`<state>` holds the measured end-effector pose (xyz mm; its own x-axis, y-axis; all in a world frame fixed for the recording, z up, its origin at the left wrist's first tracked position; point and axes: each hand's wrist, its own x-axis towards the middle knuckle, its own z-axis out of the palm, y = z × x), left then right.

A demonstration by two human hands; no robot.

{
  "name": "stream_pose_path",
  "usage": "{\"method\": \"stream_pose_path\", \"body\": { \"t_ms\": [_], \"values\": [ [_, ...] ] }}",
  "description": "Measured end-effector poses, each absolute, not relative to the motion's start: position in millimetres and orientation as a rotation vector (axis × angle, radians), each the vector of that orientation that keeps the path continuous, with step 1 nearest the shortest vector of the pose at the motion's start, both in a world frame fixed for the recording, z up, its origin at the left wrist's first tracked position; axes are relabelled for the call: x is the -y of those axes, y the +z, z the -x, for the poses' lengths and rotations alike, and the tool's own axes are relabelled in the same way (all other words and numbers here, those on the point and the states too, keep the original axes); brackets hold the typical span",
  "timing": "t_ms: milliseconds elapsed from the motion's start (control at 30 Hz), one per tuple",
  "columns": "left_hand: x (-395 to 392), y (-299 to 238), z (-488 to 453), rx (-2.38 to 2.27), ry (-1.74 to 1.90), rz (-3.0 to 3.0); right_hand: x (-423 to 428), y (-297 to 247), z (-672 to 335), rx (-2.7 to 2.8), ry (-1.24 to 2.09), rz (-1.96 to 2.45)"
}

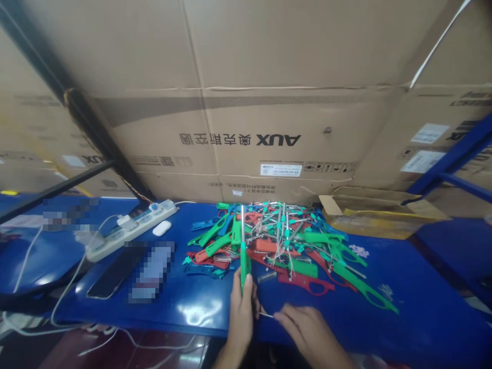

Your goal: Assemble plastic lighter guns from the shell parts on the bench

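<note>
Green plastic, metal-tubed lighter (246, 257) clasped in left hand (241, 302) near blue desk's front edge (180, 323); right hand (303, 325) pinches thin pale rod (266, 314).

A workshop's blue worktable (330, 323) lies heaped with loose plastic casings (305, 268) and metal tubes (283, 218), a power strip (134, 230) at left and printed carton board (238, 61) screening the far side.

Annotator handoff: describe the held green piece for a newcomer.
On the glossy blue table, find the heap of multicoloured plastic handles. At its near side, the left hand grips a green plastic handle with a silver metal tube. Only this handle is held; neighbours lie loose.
</note>
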<state>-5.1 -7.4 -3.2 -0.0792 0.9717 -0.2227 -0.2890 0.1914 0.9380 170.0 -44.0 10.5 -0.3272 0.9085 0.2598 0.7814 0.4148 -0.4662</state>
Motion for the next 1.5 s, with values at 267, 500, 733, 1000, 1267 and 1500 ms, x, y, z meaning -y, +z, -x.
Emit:
{"method": "stream_pose_path", "body": {
  "t_ms": [267, 500, 733, 1000, 1267, 1500],
  "values": [
    [-1.5, 2.1, 2.9, -1.168, 1.218, -0.795, 44.3, 10.9, -175.9, 1.968, 0.696, 1.336],
    [-3.8, 4.9, 3.6, -1.12, 1.26, -0.754, 48.4, 23.7, -159.8, 1.936, 0.66, 1.332],
    [-6.3, 7.2, 4.7, -1.094, 1.257, -0.764, 55.4, 45.2, -165.5, 1.972, 0.803, 1.434],
    [-8.6, 4.8, 6.6, -1.052, 1.29, -0.759, 49.2, 37.6, -154.6, 1.816, 0.718, 1.482],
    [-8.4, 3.9, 8.4, -1.035, 1.323, -0.781, 48.5, 42.8, -159.8, 1.92, 0.677, 1.671],
    [-6.6, 3.2, 7.3, -1.012, 1.399, -0.782, 56.7, 33.0, -172.5, 1.935, 0.453, 1.71]
  ]
}}
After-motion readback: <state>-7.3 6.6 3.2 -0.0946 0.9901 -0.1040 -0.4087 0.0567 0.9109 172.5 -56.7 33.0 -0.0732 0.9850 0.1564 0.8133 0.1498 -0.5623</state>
